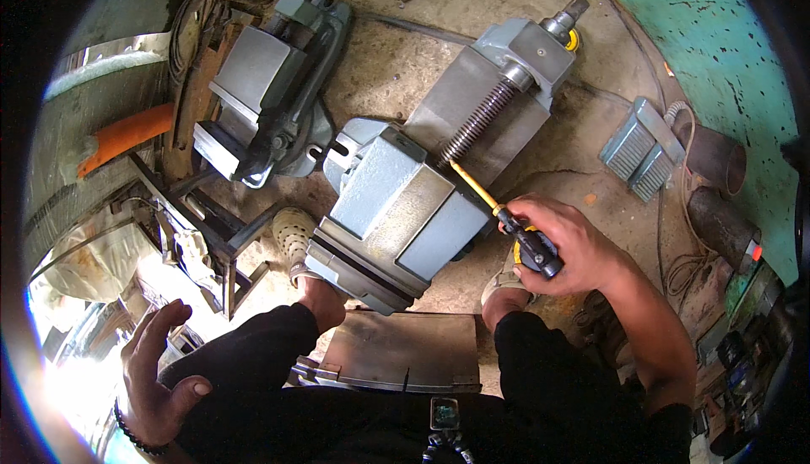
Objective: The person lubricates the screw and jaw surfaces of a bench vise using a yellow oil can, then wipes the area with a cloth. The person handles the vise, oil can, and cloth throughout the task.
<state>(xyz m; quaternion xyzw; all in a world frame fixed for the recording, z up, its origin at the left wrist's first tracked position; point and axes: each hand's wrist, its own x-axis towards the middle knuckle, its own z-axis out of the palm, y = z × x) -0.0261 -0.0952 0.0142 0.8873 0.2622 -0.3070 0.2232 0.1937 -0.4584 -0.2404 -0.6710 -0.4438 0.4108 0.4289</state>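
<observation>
The right hand [561,245] is curled tight in a grip, forearm bent in from the right — the left hand [160,371] hangs open, fingers spread, holding nothing.

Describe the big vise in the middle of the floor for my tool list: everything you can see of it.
The big vise is grey-blue painted metal with bare, worn steel faces. It lies on the dusty concrete floor, running diagonally from the person's feet toward the upper right. A heavy jaw block sits at the near end, a long threaded screw runs along a flat bed to an end block with a stub. A yellow tape blade, pulled from the tape measure in the right hand, lies across it.
</observation>
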